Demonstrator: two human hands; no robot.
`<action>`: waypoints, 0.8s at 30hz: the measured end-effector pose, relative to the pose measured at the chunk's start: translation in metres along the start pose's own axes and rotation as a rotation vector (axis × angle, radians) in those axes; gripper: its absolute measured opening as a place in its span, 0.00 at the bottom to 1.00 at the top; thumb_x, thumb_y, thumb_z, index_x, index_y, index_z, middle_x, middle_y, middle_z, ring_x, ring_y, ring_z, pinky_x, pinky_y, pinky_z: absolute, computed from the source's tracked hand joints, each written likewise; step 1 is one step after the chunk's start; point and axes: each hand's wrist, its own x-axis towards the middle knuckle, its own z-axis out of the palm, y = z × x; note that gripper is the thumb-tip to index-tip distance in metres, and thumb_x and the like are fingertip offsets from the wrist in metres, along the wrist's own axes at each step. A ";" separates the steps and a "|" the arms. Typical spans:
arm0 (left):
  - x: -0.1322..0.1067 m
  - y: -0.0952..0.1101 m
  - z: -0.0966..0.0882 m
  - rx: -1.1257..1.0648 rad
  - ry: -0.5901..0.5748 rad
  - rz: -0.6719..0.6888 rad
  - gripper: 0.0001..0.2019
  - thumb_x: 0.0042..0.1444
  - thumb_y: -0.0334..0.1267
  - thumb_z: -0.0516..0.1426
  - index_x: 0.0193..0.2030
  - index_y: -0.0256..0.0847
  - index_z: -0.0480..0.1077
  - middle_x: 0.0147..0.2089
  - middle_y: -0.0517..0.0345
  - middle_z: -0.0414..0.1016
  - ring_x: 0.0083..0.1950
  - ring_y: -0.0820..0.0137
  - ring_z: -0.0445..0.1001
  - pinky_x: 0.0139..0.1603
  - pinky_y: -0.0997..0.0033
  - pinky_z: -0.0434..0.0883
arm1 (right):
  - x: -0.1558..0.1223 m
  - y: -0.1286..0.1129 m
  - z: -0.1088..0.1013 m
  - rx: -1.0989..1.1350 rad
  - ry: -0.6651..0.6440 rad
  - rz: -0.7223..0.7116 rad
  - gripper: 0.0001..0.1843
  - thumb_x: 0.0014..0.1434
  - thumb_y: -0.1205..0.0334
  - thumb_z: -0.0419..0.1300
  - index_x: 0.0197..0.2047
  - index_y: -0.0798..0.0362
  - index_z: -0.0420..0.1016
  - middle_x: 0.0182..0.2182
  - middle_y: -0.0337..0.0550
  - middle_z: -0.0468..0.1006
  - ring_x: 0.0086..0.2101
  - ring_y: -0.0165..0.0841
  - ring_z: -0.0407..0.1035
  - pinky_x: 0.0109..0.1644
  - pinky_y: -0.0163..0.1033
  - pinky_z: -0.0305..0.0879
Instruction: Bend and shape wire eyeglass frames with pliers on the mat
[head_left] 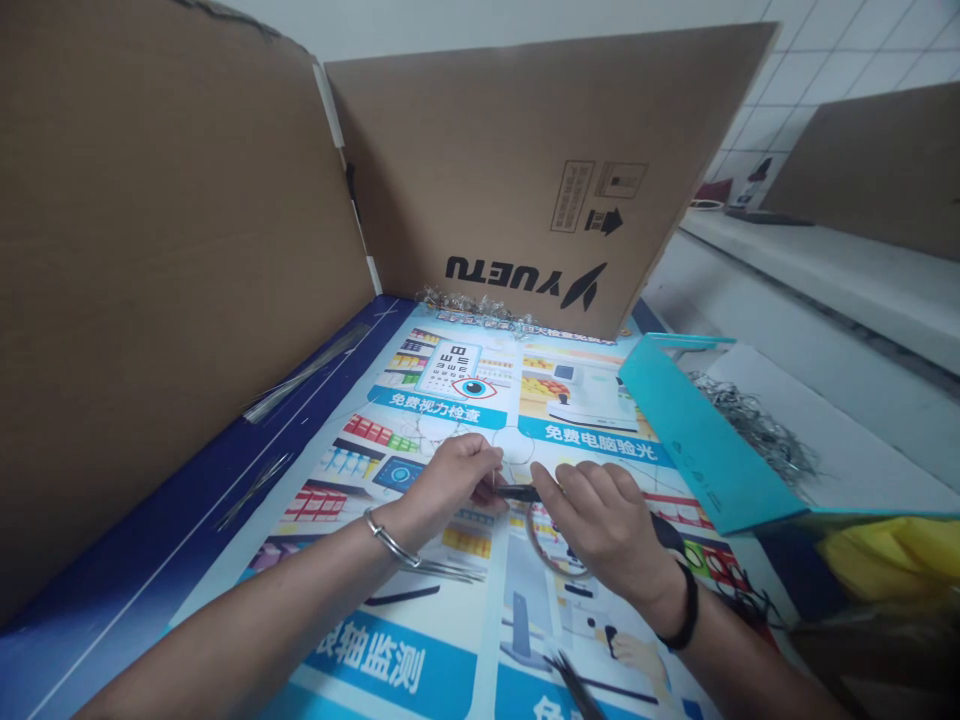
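Note:
At the middle of the table, my left hand point(465, 472) is closed in a pinch on a thin wire that barely shows. My right hand point(600, 520) is wrapped round a pair of pliers point(517, 493), whose dark narrow jaws point left and meet the left fingertips. Most of the pliers' handles are hidden by the palm. A ring-shaped thing point(546, 557) lies below the right hand, partly covered by it. Beside the left wrist is a small bundle of straight wires point(450, 571). Dark tweezer-like tips point(574, 688) show at the bottom edge.
Cardboard panels point(480, 180) wall off the back and left. More wire bundles lie on the left point(253, 490), with thin strips point(307, 372) behind. Tangled wire pieces point(750, 420) fill part of a turquoise box point(697, 450) at right. Yellow material point(892, 560) sits nearby.

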 end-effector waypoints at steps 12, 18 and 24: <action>-0.004 -0.002 0.005 -0.107 0.035 -0.018 0.11 0.52 0.43 0.56 0.28 0.37 0.62 0.24 0.60 0.72 0.21 0.72 0.74 0.25 0.75 0.67 | -0.001 -0.001 0.002 -0.009 -0.017 0.016 0.15 0.58 0.68 0.55 0.49 0.53 0.70 0.34 0.44 0.73 0.35 0.35 0.61 0.40 0.44 0.52; -0.003 -0.004 0.004 -0.126 0.026 -0.020 0.12 0.52 0.44 0.56 0.29 0.37 0.63 0.25 0.60 0.72 0.21 0.71 0.74 0.25 0.74 0.68 | -0.001 -0.001 0.003 -0.007 -0.008 0.025 0.13 0.59 0.68 0.55 0.48 0.55 0.70 0.32 0.44 0.73 0.33 0.35 0.60 0.38 0.44 0.52; -0.001 -0.007 0.004 -0.124 0.034 -0.015 0.13 0.51 0.45 0.57 0.28 0.37 0.63 0.25 0.60 0.71 0.21 0.70 0.75 0.24 0.75 0.68 | -0.001 -0.002 0.002 -0.009 -0.015 0.027 0.14 0.58 0.68 0.55 0.48 0.55 0.70 0.32 0.45 0.73 0.33 0.35 0.60 0.38 0.44 0.52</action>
